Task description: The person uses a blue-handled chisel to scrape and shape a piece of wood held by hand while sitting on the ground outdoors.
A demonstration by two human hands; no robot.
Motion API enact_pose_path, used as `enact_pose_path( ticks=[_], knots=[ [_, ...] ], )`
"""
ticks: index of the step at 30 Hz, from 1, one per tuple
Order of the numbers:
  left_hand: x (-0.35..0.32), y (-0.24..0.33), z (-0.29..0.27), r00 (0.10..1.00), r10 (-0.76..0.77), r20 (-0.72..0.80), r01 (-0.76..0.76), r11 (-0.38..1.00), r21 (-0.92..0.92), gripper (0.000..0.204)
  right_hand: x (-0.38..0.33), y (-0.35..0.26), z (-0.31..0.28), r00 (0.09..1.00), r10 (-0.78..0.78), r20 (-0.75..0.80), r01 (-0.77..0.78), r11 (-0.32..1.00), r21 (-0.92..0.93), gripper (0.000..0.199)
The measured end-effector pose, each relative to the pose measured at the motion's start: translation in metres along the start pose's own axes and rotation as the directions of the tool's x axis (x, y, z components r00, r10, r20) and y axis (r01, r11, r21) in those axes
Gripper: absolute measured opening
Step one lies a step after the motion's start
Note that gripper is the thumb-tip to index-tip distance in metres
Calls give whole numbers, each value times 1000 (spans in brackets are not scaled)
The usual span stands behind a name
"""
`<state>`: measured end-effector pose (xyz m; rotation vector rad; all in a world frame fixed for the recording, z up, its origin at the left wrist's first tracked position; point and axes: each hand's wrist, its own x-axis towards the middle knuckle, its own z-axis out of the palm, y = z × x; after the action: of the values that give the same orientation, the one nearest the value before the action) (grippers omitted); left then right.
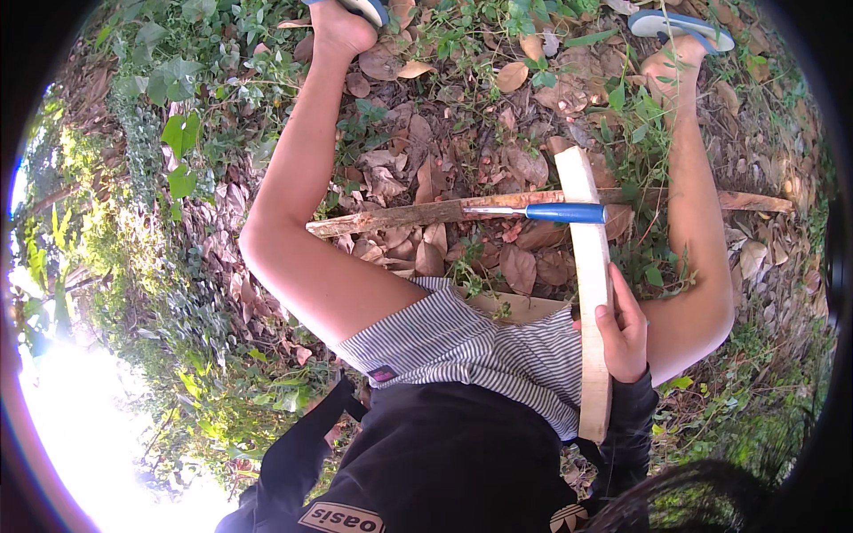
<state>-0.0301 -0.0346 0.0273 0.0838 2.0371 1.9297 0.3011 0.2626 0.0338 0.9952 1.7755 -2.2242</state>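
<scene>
My right hand (625, 330) is closed around a long, pale, slightly curved strip of wood (588, 275), with the thumb and fingers on its lower half. The strip stands lengthwise in front of my right thigh. A chisel-like tool (566, 212) with a blue handle and a thin metal shaft lies crosswise, its handle overlapping the strip's upper part. Its shaft runs along a rough split branch (391, 217) stretched between my legs. My left arm, in a black sleeve (298, 453), is at the lower left; its hand does not show.
My bare legs spread to both sides, with sandals (682, 29) on the feet. Another pale wooden piece (515, 307) lies between my thighs. Dry leaves (518, 266) and green plants (182, 138) cover the ground, with bright glare at the lower left.
</scene>
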Motion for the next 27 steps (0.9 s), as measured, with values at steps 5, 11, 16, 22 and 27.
enact_pose_path(
  ticks=[5, 11, 16, 22, 27],
  knots=[
    [230, 11, 75, 981, -33, 190, 149, 755, -638, 76, 2, -1, 4, 1000, 11, -11, -11, 1000, 13, 58],
    [270, -17, 48, 989, -3, 149, 101, 748, -655, 55, 2, 5, 3, 999, 33, -4, -33, 999, 43, 58],
    [269, -11, 38, 988, 6, 153, 100, 737, -668, 56, 2, 8, 5, 999, -33, -10, 34, 997, 67, 56],
    [239, 5, 77, 994, -88, 60, 106, 764, -636, 70, -4, 11, 4, 996, -62, -57, 62, 998, -11, 61],
    [251, -5, 74, 994, -96, 46, 103, 754, -649, 66, -4, 9, 3, 996, -64, -58, 62, 998, -27, 62]
  ],
)
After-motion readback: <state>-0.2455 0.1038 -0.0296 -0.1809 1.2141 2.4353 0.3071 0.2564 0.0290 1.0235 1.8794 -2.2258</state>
